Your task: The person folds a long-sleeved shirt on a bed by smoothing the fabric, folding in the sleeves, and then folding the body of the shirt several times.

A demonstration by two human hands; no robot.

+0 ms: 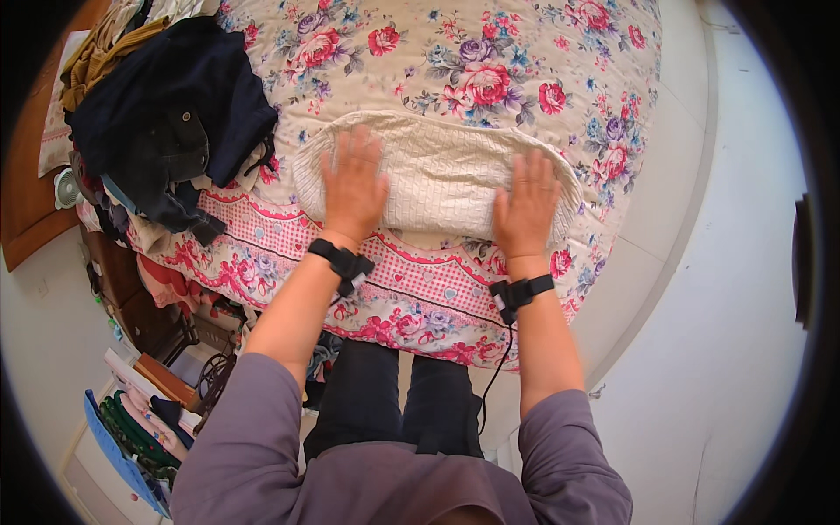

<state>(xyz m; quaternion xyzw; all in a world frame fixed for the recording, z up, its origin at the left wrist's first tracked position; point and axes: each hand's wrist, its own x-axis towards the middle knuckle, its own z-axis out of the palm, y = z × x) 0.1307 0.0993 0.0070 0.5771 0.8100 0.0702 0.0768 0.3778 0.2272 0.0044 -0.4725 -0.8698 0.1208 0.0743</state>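
A folded cream textured garment [440, 177] lies flat on the floral bedspread [407, 85], wider than it is deep and rounded at both ends. Palm down, my left hand [354, 180] rests on its left part, the fingers pointing away from me and slightly blurred. On its right part lies my right hand [528, 200], also palm down, with the thumb held off to the side. Neither hand grips the cloth. Wrinkles run across the fabric between the hands. Each wrist carries a black strap with a small device.
A heap of clothes with a dark navy garment [170, 98] on top lies at the bed's left. Beyond it are a small fan [67, 189] and a wooden headboard [33, 203]. More folded clothes [138, 433] are stacked lower left. A white wall [741, 282] stands to the right.
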